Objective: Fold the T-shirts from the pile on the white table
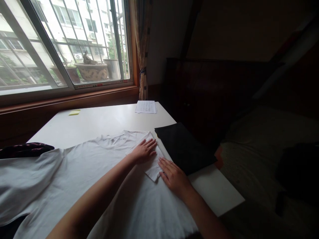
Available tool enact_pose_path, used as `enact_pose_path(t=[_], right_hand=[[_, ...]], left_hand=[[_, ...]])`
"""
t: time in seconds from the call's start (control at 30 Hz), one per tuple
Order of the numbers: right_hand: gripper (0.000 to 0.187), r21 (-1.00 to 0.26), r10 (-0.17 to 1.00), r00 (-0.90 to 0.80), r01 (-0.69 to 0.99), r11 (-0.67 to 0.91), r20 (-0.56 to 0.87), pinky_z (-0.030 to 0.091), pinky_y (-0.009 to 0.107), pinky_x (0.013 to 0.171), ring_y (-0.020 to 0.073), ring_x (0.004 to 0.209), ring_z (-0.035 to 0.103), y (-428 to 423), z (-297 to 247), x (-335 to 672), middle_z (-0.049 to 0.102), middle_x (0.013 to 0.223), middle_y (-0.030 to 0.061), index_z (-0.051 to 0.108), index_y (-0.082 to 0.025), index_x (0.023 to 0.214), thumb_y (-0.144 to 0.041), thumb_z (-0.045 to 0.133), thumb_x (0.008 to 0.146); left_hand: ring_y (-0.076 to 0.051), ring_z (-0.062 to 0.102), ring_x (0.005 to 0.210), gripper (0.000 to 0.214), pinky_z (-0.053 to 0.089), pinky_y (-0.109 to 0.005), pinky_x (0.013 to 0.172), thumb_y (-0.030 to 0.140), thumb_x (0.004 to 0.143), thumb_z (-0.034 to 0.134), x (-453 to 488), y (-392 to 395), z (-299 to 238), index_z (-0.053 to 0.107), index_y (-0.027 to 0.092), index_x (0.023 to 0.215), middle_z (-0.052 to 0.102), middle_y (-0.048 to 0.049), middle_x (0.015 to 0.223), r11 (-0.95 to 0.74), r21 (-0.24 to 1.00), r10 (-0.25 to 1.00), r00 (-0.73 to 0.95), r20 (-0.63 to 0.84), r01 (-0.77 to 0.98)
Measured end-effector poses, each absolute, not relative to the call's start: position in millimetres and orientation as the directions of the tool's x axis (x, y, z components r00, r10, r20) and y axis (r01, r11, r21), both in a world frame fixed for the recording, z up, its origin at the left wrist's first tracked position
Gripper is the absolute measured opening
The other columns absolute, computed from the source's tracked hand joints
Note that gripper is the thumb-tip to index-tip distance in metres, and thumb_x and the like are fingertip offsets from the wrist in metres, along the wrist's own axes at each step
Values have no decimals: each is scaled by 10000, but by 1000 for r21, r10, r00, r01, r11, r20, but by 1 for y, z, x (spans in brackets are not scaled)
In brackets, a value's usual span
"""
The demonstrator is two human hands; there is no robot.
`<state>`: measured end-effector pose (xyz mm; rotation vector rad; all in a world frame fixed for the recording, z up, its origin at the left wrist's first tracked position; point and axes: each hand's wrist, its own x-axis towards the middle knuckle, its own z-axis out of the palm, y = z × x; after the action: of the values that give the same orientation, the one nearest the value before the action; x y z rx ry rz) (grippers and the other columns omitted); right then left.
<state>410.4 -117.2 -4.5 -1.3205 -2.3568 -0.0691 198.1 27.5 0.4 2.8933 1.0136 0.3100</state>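
Observation:
A white T-shirt (89, 169) lies spread over the table, its neckline toward the window. The sleeve on the right side (153, 167) is folded inward onto the body of the shirt. My left hand (144, 151) rests flat on the folded part near the shoulder, fingers spread. Lower and to the right, my right hand (174, 176) lies with extended fingers along the folded edge, touching the cloth by the sleeve. Neither hand grips anything. The shirt's lower part runs toward me, partly hidden under my forearms.
Folded black cloth (185, 146) lies right of the shirt on the white table (99, 121). Papers (146, 107) and a yellow sticky-note pad (74, 113) sit at the far edge. Dark patterned fabric (27, 149) is at left. A barred window and a bed (261, 149) surround the table.

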Motion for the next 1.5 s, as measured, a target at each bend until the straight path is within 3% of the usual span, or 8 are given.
enact_pose_path(t=[0.3,0.5,0.7,0.87,1.03,1.17,1.27,1.5], right_hand=[[455,-185,797,-447,814,551,407,469,429,1151,232,1384,534,-119,4,409,588,1471,99,593,-188,1439,-206,486,998],[421,-196,792,-442,808,555,422,491,406,1130,221,1343,575,-119,7,409,636,1418,94,635,-181,1392,-197,480,1001],[426,-178,781,-443,809,559,440,512,411,1106,222,1320,594,-119,8,409,655,1396,81,642,-210,1387,-185,494,989],[437,-178,776,-449,805,566,443,521,426,1083,230,1302,603,-118,7,410,651,1401,85,629,-215,1401,-189,487,989],[414,-156,775,-449,814,560,444,537,433,1034,241,1262,620,-117,6,409,659,1388,94,657,-218,1366,-201,502,982],[397,-131,774,-458,819,559,438,525,441,1036,244,1242,627,-117,6,410,659,1389,92,659,-206,1357,-219,497,995],[417,-105,764,-478,815,570,434,465,469,1114,255,1308,587,-114,4,407,616,1443,99,616,-197,1409,-257,475,1020],[662,-106,811,-463,843,528,356,302,447,1239,276,1527,307,-70,9,367,300,1658,152,388,-121,1572,-518,408,1043]], left_hand=[[-203,190,1571,619,156,-451,1275,504,1065,256,209,69,-2,288,218,1613,244,-64,1689,-629,122,777,617,122,768],[-236,207,1567,608,162,-532,1265,501,1062,247,216,77,3,285,250,1615,248,-50,1689,-578,138,816,568,107,804],[-270,188,1571,606,172,-579,1250,466,1069,233,212,65,7,287,203,1612,215,-75,1697,-514,133,856,497,142,847],[-265,147,1580,582,181,-558,1256,459,1068,275,169,37,5,320,228,1601,214,-53,1700,-527,109,847,511,145,843],[-210,167,1575,585,126,-459,1287,491,1073,250,93,-4,3,296,269,1613,255,-11,1685,-569,98,822,562,89,817],[-199,143,1576,578,120,-470,1287,503,1075,224,33,-42,1,252,316,1620,216,27,1686,-521,74,853,519,52,850],[-210,148,1574,578,139,-496,1282,516,1068,240,-3,-70,0,246,337,1618,210,38,1681,-444,33,895,443,43,895],[-229,163,1572,587,173,-522,1268,499,1056,290,-38,-99,2,245,344,1620,199,21,1685,-271,-30,961,272,46,962]])
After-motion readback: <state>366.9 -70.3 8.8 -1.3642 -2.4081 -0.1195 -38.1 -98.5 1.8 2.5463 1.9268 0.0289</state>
